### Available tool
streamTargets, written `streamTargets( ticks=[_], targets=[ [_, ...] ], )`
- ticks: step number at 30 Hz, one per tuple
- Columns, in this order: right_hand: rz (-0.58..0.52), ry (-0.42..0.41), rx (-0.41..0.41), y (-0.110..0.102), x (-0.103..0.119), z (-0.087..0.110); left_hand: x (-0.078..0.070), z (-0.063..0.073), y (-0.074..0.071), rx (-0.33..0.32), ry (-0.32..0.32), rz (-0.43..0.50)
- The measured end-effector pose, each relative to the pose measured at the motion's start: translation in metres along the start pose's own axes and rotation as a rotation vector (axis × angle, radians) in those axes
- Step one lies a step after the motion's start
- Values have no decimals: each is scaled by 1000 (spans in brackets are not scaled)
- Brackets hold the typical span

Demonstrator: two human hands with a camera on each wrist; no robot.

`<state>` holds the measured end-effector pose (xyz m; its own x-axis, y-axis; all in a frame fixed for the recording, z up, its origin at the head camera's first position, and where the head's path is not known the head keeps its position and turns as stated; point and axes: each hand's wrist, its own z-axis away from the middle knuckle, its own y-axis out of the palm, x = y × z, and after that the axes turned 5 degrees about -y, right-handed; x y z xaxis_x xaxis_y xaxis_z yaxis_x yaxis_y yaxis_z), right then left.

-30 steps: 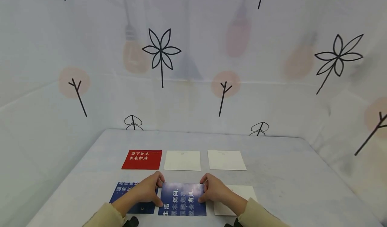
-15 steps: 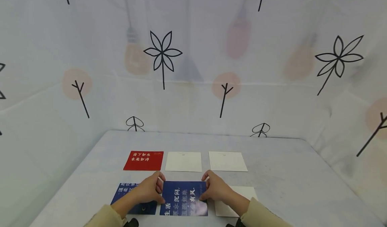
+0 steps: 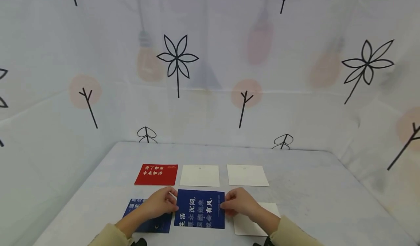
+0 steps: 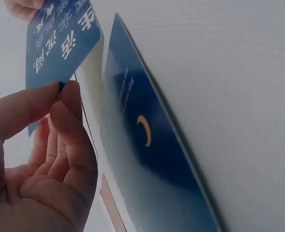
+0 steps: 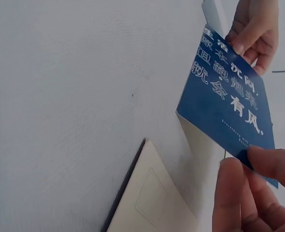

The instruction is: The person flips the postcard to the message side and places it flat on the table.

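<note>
A blue postcard with white Chinese lettering is held by both hands, lifted off the table and tilted. Thumb and fingers of my left hand pinch its left edge, a grip seen closely in the left wrist view. My right hand pinches the opposite edge; in the right wrist view the thumb lies on the printed face of the postcard. Beneath my left forearm lies another blue postcard, which shows a yellow crescent in the left wrist view. A white card lies partly hidden under my right forearm.
Farther back on the pale table, a red card with white lettering lies in a row with a cream card and another cream card. A patterned cloth hangs behind the table and along its sides.
The held postcard has risen off the table and its glare is gone. Both hands have gone from spread fingers at its side edges to pinching those edges. The other cards stay put.
</note>
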<state>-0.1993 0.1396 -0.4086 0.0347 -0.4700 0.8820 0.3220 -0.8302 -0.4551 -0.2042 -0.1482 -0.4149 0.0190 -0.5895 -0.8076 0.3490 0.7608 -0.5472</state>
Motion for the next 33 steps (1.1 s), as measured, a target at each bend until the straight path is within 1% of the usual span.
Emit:
streamTargets(
  ticks=[4,6,12,17,20,22,28,33],
  targets=[
    [1,-14,-6,-4,-1,0,2,1,-3,-2,25,21],
    [-33,-22,-2,-4,-2,-1,2,3,-5,-2,28,44],
    [-154,-42,53,-6,-6,0,1,6,-7,2,2,101],
    [-250,-61,68,-10,-6,2,2,4,-7,-36,-1,70],
    [-289,-62,74,-11,-5,1,3,4,-8,-55,-8,50],
    [-315,-62,80,-11,-5,1,4,4,-10,-51,-14,58],
    [-383,-76,77,-12,-3,-2,5,4,-16,-20,-23,129],
    [-379,-83,84,-12,-4,-4,7,5,-17,-22,-47,155]
  ],
)
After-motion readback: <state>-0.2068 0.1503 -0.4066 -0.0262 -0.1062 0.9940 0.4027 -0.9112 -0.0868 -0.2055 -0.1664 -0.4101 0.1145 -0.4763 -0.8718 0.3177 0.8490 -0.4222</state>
